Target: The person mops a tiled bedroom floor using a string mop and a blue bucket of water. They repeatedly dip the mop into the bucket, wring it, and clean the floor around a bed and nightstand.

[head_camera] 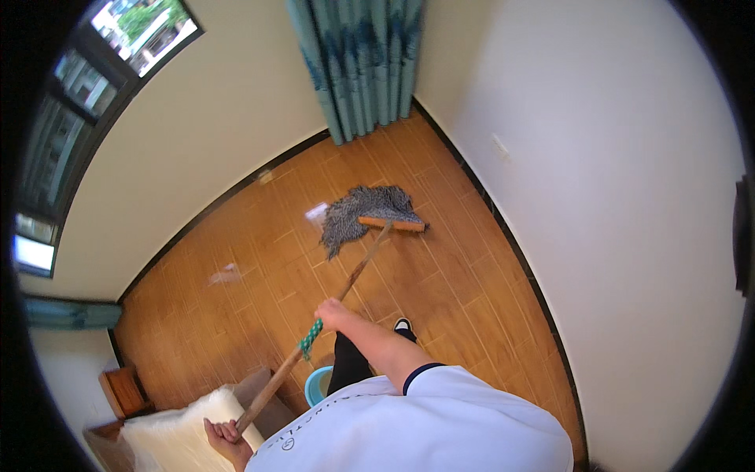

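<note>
A string mop with a grey, shaggy head [371, 206] and an orange head bar lies spread on the wood-look floor [413, 295]. Its long wooden handle [274, 383] runs down to the lower left, with a green patterned cloth [310, 337] tied around it. My right hand [332, 313] grips the handle just above that cloth. Near the handle's upper end, my left hand [227, 439] is closed around the wood at the lower left of the view.
A light-blue bucket [312, 386] stands beside my leg. A plastic-wrapped mattress [183, 428] and a wooden nightstand [122, 392] are at the lower left. Teal curtains [368, 71] hang in the corner, between the window wall [236, 106] and the right wall [590, 177].
</note>
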Tool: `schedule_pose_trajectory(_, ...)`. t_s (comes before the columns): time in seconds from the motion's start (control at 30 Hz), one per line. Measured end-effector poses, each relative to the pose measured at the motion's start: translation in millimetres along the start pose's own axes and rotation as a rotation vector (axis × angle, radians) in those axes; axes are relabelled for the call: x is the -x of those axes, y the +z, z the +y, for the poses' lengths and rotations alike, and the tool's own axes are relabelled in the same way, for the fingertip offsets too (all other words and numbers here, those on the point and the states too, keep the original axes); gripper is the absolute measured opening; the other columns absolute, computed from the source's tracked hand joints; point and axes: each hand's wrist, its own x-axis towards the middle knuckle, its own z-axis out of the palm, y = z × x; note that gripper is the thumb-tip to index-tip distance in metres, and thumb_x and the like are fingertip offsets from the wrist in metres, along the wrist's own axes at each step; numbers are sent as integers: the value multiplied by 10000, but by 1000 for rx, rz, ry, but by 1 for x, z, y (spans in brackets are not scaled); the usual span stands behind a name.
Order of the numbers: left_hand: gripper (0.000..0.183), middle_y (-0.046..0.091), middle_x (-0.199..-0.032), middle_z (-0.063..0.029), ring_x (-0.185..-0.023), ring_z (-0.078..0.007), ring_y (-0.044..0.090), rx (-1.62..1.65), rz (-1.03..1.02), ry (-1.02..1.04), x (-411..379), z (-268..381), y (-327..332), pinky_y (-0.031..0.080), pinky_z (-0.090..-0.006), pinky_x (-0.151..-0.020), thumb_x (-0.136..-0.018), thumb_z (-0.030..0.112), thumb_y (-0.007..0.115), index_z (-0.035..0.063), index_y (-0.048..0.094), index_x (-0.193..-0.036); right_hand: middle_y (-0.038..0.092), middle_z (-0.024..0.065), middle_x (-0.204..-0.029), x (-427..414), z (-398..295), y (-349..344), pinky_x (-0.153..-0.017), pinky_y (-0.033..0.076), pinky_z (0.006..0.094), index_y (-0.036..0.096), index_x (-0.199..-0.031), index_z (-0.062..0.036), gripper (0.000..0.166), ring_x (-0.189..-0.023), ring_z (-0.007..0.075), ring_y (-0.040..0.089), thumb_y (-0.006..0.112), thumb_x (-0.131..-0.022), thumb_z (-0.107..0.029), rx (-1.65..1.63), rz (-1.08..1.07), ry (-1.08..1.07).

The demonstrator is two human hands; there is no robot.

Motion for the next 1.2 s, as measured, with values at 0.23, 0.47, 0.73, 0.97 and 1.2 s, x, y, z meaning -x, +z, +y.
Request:
schedule_pose_trajectory(0.23, 442, 220, -409, 18, -359, -105, 249, -173, -385, 36, 2, -25, 152, 412, -276, -538, -885, 283, 489, 160, 269, -521, 599, 92, -882, 61, 111, -63, -832, 387, 384, 639, -758, -124, 93, -921, 268, 550, 583, -686, -110, -184, 290, 351)
schedule_pose_trajectory(0.47, 404, 225, -421, 31, -363, -99, 253, -354, -682, -71, 40, -44, 268, 397, -275, -470, -858, 222, 542, 146, 305, -539, 581, 116, -859, 177, 164, -63, -834, 386, 411, 616, -740, -100, 69, -926, 295, 531, 586, -683, -77, -344, 485, 595)
schedule_pose_trajectory(0.73, 375, 338, -451, -2, -374, -138, 347, -543, -1134, -246, 103, -117, 332, 416, -313, -477, -849, 197, 534, 118, 352, -531, 558, 131, -765, 323, 157, 34, -653, 423, 435, 533, -649, -92, 98, -783, 359, 537, 624, -613, -87, -335, 793, 939)
schedule_pose_trajectory(0.97, 357, 439, -478, -38, -431, -141, 455, -729, -1537, -545, 196, -240, 288, 387, -276, -460, -867, 232, 545, 78, 445, -561, 598, 121, -746, 487, 145, 170, -607, 455, 412, 572, -730, -80, 181, -698, 314, 567, 661, -693, -232, -397, 288, 1319)
schedule_pose_trajectory(1.2, 418, 419, -460, -28, -445, -127, 427, -642, -1722, -731, 212, -230, 273, 372, -275, -469, -888, 248, 523, 58, 439, -524, 596, 109, -728, 507, 106, 157, -615, 458, 365, 585, -769, -99, 192, -674, 267, 556, 673, -706, -257, -436, 316, 1439)
